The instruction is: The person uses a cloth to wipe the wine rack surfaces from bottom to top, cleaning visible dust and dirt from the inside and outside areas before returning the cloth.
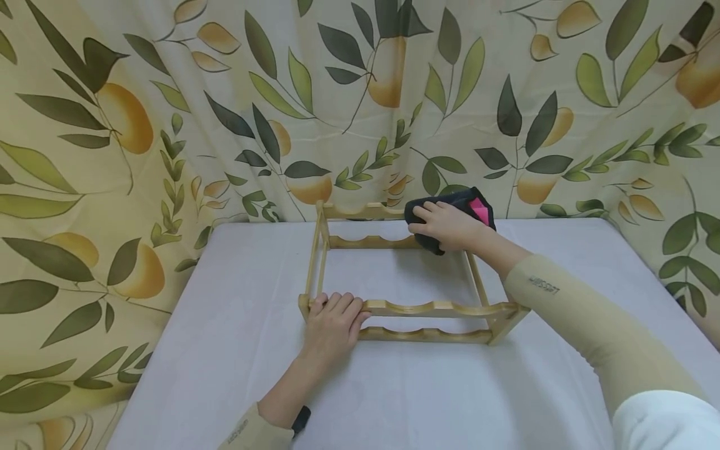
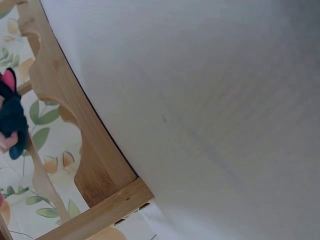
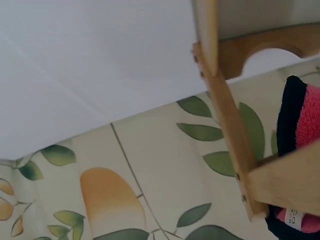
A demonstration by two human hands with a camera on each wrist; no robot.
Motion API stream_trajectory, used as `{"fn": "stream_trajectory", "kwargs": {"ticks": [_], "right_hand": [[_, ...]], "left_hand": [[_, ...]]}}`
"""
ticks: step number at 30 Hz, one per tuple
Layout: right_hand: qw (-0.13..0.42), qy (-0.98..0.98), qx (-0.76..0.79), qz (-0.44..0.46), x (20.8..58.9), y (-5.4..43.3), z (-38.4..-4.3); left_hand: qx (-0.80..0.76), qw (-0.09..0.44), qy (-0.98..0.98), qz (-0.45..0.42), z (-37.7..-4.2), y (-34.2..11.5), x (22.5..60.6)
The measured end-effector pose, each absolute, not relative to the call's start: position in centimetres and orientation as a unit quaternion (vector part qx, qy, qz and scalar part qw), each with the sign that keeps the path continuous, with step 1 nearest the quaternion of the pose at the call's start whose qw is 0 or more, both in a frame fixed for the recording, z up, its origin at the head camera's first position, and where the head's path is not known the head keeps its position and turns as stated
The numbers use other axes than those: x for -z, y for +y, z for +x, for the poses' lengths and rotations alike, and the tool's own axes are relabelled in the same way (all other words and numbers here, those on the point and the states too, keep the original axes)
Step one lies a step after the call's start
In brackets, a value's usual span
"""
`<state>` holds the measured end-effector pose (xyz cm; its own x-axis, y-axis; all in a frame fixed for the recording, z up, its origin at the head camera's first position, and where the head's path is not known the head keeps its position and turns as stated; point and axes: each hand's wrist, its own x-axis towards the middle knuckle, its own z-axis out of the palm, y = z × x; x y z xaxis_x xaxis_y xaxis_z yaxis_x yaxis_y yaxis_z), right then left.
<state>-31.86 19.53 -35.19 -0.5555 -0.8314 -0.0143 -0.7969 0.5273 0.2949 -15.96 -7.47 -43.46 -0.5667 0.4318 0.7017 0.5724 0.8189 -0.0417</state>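
A light wooden rack (image 1: 416,309) with scalloped rails stands on the table. My left hand (image 1: 334,322) grips its near top rail at the left corner. At the far top rail, toward the right end, my right hand (image 1: 450,225) holds a folded dark cloth (image 1: 458,201) with a pink inner side against the wood. The left wrist view has the scalloped rail (image 2: 107,162) close up, and the cloth (image 2: 14,122) at its left edge. In the right wrist view, a corner of the rack (image 3: 227,117) partly covers the cloth (image 3: 289,117). The rail under the cloth is hidden.
A white-covered table (image 1: 225,350) bears the rack. Directly behind the table hangs a curtain (image 1: 360,150) printed with leaves and fruit. Something black (image 1: 302,420) shows beside the left wrist, near the front edge of the view.
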Motion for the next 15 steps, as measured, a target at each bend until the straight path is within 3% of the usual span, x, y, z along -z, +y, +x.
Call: {"fn": "stream_trajectory", "kwargs": {"ticks": [15], "right_hand": [[0.240,-0.855,0.055,0.456,29.0,21.1,-30.4]], "left_hand": [[0.093,0.347,-0.889,-0.283,-15.8,-7.4,43.4]]}}
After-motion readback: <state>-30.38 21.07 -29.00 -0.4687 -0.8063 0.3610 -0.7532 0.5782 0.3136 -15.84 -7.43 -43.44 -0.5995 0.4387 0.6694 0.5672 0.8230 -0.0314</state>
